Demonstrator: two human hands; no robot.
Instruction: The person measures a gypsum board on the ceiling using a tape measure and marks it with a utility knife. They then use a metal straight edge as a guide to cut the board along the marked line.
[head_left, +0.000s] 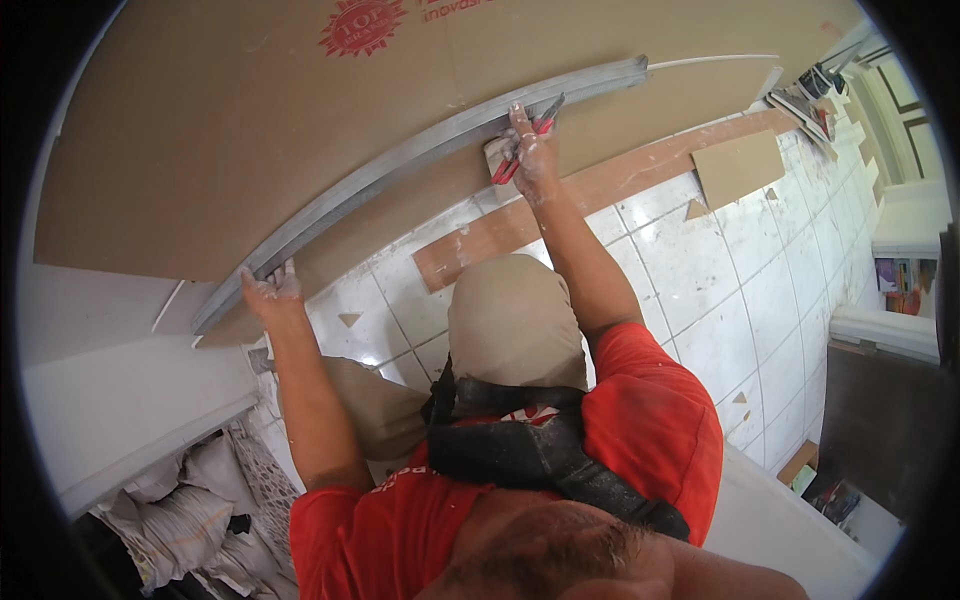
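Observation:
A long galvanized metal profile (390, 169) lies slantwise across the face of a large brown drywall board (225, 150). My left hand (274, 291) grips it near its lower left end, thumb and fingers on either side. Further right, my right hand (535, 154) steadies the same profile with a raised finger and thumb. Red-handled metal snips (505, 172) are held in that hand too, their dark jaws pointing up. White dust coats both hands. Behind the right hand is a pale piece (495, 154), partly hidden, whose kind I cannot tell.
A reddish-brown strip (630, 176) runs along the white tiled floor (697, 262) below the board. A rectangular board offcut (739, 169) and small scraps (349, 319) lie about. A dark bucket (814, 81) stands far right. Filled sacks (180, 517) are at lower left.

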